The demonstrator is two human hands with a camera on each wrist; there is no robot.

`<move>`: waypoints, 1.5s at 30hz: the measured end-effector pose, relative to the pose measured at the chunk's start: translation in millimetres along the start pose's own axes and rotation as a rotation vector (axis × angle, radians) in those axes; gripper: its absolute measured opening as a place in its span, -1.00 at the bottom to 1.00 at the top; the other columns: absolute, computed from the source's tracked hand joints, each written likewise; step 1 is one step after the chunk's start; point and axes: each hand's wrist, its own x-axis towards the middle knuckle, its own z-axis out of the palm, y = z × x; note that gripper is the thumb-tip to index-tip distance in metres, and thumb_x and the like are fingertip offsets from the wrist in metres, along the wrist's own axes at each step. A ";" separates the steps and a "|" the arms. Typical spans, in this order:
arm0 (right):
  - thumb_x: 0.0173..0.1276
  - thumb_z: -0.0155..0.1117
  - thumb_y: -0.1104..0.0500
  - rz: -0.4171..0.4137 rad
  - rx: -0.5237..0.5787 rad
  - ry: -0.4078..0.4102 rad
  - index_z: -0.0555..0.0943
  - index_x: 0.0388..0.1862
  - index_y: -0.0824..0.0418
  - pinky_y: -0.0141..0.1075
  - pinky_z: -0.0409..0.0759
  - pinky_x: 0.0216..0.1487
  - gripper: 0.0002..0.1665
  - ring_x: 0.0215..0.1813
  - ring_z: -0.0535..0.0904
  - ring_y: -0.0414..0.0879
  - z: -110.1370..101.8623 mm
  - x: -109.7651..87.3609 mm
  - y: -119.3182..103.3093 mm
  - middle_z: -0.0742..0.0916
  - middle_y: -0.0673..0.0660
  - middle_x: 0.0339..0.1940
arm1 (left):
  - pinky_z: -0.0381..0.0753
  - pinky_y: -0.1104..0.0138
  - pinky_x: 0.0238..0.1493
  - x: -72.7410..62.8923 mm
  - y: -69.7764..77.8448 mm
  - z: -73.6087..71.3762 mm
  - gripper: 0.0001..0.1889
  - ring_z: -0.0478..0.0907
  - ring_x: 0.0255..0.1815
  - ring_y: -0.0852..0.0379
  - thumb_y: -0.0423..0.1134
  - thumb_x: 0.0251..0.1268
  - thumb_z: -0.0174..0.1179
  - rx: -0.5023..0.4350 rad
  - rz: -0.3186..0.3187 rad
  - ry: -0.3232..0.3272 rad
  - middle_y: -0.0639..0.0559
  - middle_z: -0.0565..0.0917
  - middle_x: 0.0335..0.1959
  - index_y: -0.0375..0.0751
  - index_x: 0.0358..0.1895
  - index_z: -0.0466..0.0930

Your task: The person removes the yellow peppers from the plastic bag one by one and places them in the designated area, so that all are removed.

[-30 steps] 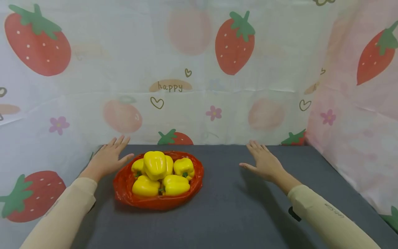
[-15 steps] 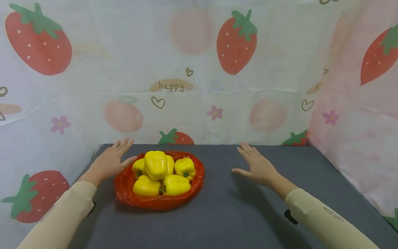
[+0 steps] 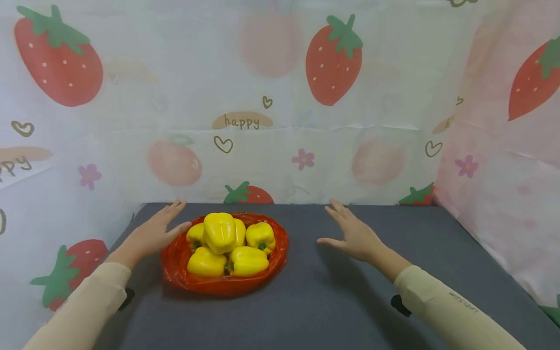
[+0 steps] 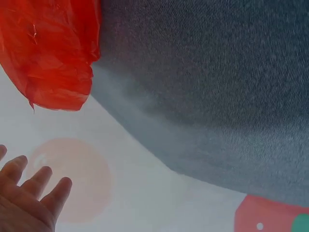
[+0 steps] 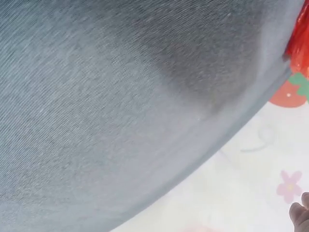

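Several yellow bell peppers [image 3: 220,233] are heaped in a round container wrapped in a red plastic bag [image 3: 223,287], left of the middle in the head view. My left hand [image 3: 150,236] hovers at the left side of the bag, fingers extended and thumb overlapping the bag's rim in this view. To the right, above the table, my right hand [image 3: 356,236] is held out with fingers spread and thumb pointing toward the bag. Both hands hold nothing. The left wrist view shows the bag's red side [image 4: 53,53] and my left fingertips [image 4: 41,179]; only a bit of the right fingers [image 5: 299,212] shows in the right wrist view.
A dark grey cloth [image 3: 297,316] covers the table. Behind it hangs a pale curtain [image 3: 280,175] with strawberries, hearts and flowers, and a similar one [image 3: 494,146] borders the right side. The left side is also curtained.
My right hand has moved left toward the red bag. My left hand has shifted slightly right and lower. The peppers and bag have stayed in place.
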 end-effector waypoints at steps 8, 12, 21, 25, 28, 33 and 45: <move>0.23 0.35 -0.30 0.030 0.099 -0.020 0.10 0.61 0.18 0.27 0.35 0.39 0.15 0.62 0.08 0.21 3.8 2.4 -9.8 0.05 0.17 0.68 | 0.08 -0.37 0.43 -6.8 -0.9 1.9 -0.19 0.02 0.54 -0.45 0.22 0.47 -0.06 -0.056 0.005 0.025 -0.35 0.05 0.58 -0.18 0.59 0.00; 0.20 0.39 -0.29 0.040 0.127 -0.020 0.11 0.61 0.17 0.28 0.34 0.40 0.16 0.61 0.12 0.22 5.7 4.6 -15.2 0.07 0.18 0.67 | 0.15 -0.39 0.38 -9.3 -2.6 1.9 -0.17 0.08 0.51 -0.46 0.26 0.45 -0.08 -0.063 -0.036 0.013 -0.37 0.10 0.56 -0.17 0.59 0.00; 0.19 0.42 -0.25 0.029 0.190 -0.008 0.12 0.61 0.14 0.27 0.29 0.44 0.15 0.61 0.13 0.21 12.1 7.8 -26.4 0.07 0.14 0.67 | 0.32 -0.43 0.23 -15.3 -5.2 -1.7 -0.15 0.20 0.42 -0.53 0.33 0.42 -0.10 -0.075 -0.104 -0.029 -0.44 0.21 0.50 -0.18 0.56 0.09; 0.19 0.42 -0.25 0.025 0.210 -0.005 0.13 0.60 0.14 0.28 0.29 0.44 0.14 0.60 0.15 0.22 14.8 10.4 -32.8 0.09 0.16 0.67 | 0.37 -0.39 0.22 -17.4 -7.2 -3.3 -0.15 0.25 0.40 -0.51 0.33 0.40 -0.05 -0.086 -0.114 -0.035 -0.47 0.27 0.45 -0.22 0.54 0.15; 0.20 0.43 -0.22 0.017 0.219 -0.006 0.12 0.60 0.14 0.28 0.30 0.43 0.14 0.59 0.17 0.23 16.7 12.3 -36.7 0.10 0.17 0.67 | 0.43 -0.34 0.20 -19.1 -9.7 -4.8 -0.13 0.30 0.37 -0.49 0.33 0.39 -0.01 -0.097 -0.115 -0.036 -0.51 0.33 0.40 -0.27 0.53 0.16; 0.18 0.42 -0.26 0.009 0.249 -0.008 0.10 0.61 0.12 0.27 0.29 0.44 0.17 0.60 0.16 0.21 19.1 15.8 -39.9 0.09 0.13 0.67 | 0.54 -0.22 0.19 -21.7 -10.1 -7.0 -0.10 0.39 0.35 -0.42 0.31 0.37 0.05 -0.125 -0.114 -0.035 -0.47 0.38 0.38 -0.37 0.49 0.20; 0.19 0.43 -0.23 0.003 0.314 -0.022 0.13 0.60 0.13 0.27 0.28 0.45 0.14 0.60 0.16 0.20 24.8 26.4 -55.2 0.14 0.15 0.66 | 0.71 -0.03 0.00 -23.0 -13.0 -7.1 -0.27 0.57 0.15 -0.32 0.15 0.35 0.17 -0.148 -0.115 -0.017 -0.43 0.59 0.19 -0.43 0.31 0.42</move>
